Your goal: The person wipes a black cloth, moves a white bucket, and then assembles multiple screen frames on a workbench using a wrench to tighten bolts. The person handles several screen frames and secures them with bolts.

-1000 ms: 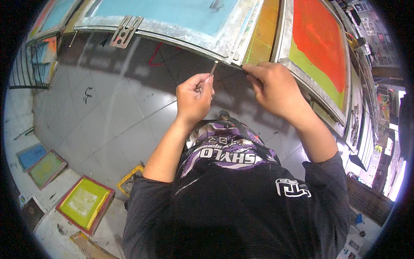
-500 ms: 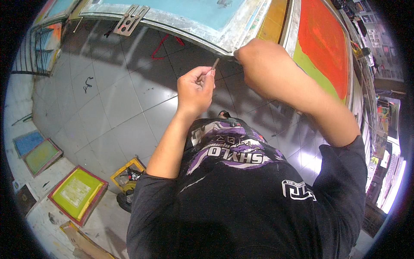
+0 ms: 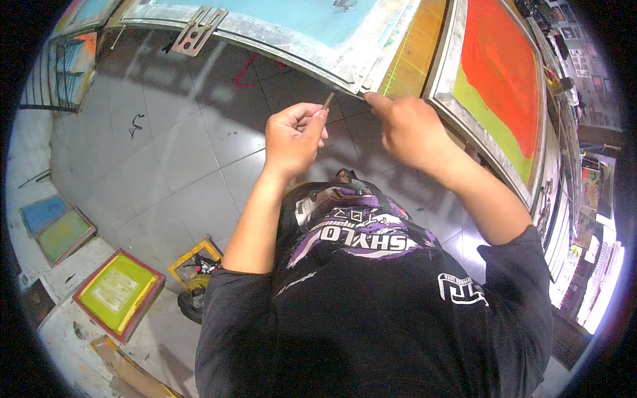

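My left hand (image 3: 292, 137) pinches a short, thin brownish rod (image 3: 328, 99) between thumb and fingers. The rod points up and away, just below the near edge of a screen-printing frame with pale blue mesh (image 3: 292, 26). At that frame's near right corner, my right hand (image 3: 413, 129) has its forefinger reaching to the edge and the other fingers curled in. Its thumb is hidden, and anything small in its grip cannot be made out. A slotted metal bracket (image 3: 199, 32) is fixed on the frame's near edge, further left.
Right of the blue frame lies a yellow-orange surface (image 3: 415, 56), then a frame with red and green mesh (image 3: 501, 79). A pinkish-red cord (image 3: 245, 69) lies on the tiled floor. Several small frames, one with yellow-green mesh (image 3: 119, 292), rest at the lower left.
My right hand has turned, its wrist dropping and its forefinger straightening at the frame's corner. My left hand has shifted slightly left, still holding the rod.
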Motion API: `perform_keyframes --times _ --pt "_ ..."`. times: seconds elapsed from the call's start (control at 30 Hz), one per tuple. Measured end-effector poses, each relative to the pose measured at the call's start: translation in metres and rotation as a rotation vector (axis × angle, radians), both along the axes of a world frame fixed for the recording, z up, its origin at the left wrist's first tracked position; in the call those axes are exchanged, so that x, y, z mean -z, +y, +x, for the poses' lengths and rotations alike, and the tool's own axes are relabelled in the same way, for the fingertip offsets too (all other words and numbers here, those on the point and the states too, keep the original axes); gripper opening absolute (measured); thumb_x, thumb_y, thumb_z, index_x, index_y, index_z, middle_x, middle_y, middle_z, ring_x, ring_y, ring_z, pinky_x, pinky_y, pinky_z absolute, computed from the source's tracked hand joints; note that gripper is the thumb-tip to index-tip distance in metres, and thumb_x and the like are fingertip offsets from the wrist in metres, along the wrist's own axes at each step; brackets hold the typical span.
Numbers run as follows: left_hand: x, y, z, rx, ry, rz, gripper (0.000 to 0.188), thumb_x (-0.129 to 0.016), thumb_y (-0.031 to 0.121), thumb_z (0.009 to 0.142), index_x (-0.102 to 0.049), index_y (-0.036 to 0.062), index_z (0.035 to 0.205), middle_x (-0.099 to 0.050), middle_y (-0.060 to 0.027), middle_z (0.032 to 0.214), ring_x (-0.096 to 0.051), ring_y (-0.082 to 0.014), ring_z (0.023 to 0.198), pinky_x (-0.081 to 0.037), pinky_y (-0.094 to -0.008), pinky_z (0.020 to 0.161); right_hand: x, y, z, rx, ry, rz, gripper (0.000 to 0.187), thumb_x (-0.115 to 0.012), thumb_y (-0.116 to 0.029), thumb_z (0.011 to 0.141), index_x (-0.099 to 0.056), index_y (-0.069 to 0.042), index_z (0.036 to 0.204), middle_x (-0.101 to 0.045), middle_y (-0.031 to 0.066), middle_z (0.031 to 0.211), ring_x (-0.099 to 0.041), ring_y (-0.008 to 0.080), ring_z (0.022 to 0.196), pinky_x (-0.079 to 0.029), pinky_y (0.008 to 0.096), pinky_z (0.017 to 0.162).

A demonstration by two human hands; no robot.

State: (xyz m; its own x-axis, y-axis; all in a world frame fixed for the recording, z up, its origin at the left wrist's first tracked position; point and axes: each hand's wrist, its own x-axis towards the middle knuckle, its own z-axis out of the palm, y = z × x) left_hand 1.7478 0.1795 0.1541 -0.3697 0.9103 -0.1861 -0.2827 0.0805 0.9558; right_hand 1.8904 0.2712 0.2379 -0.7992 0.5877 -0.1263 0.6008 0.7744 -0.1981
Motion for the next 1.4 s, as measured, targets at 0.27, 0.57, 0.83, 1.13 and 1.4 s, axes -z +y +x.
perform_keyframes --times 0.27,0.57,0.83,1.13,1.4 --pt "-0.004 -0.003 0.001 -0.087 0.116 0.041 0.013 -0.057 0.011 0.078 -0.058 -0.0018 0.083 -0.055 -0.0007 0.061 -0.046 -0.0045 0.050 -0.037 -0.0173 0.045 0.036 0.000 0.015 0.007 0.284 -0.089 0.018 -0.048 -0.003 0.073 -0.052 -0.001 0.091 -0.056 0.0172 0.072 -0.055 0.0329 0.067 -0.044 0.0390 0.059" --pt "-0.043 -0.010 0.026 -0.036 0.582 0.368 0.016 -0.060 0.006 0.073 -0.058 -0.0022 0.087 -0.059 -0.0079 0.077 -0.054 -0.0095 0.067 -0.043 -0.0221 0.059 0.023 -0.019 0.026 0.470 1.260 -1.325 0.020 -0.053 -0.013 0.081 -0.054 -0.002 0.098 -0.057 0.0046 0.081 -0.052 0.0137 0.081 -0.042 0.0269 0.071" --pt "-0.049 -0.010 0.022 0.166 0.454 0.229 0.013 -0.056 0.001 0.074 -0.058 -0.0003 0.086 -0.057 -0.0083 0.071 -0.056 -0.0147 0.064 -0.043 -0.0247 0.057 0.002 -0.006 0.033 0.403 1.121 -1.079 0.024 -0.060 -0.009 0.075 -0.055 -0.001 0.097 -0.058 0.0082 0.086 -0.056 0.0135 0.077 -0.046 0.0256 0.068" --pt "-0.048 -0.004 0.009 -0.004 0.756 0.600 0.011 -0.059 0.001 0.070 -0.058 0.0010 0.080 -0.056 -0.0107 0.070 -0.054 -0.0238 0.062 -0.044 -0.0292 0.058 -0.076 -0.001 0.018 -0.209 -0.096 -0.117 0.020 -0.055 -0.011 0.069 -0.058 -0.002 0.087 -0.058 0.0167 0.071 -0.057 0.0323 0.068 -0.045 0.0396 0.061" --pt "-0.009 0.011 0.010 -0.010 0.327 0.014 0.021 -0.058 0.020 0.076 -0.058 -0.0012 0.075 -0.049 -0.0055 0.049 -0.041 -0.0075 0.044 -0.035 -0.0253 0.043 -0.080 0.005 -0.016 -0.267 -0.229 0.224 0.025 -0.048 -0.003 0.067 -0.058 -0.003 0.091 -0.053 0.0205 0.060 -0.055 0.0349 0.059 -0.044 0.0406 0.052"
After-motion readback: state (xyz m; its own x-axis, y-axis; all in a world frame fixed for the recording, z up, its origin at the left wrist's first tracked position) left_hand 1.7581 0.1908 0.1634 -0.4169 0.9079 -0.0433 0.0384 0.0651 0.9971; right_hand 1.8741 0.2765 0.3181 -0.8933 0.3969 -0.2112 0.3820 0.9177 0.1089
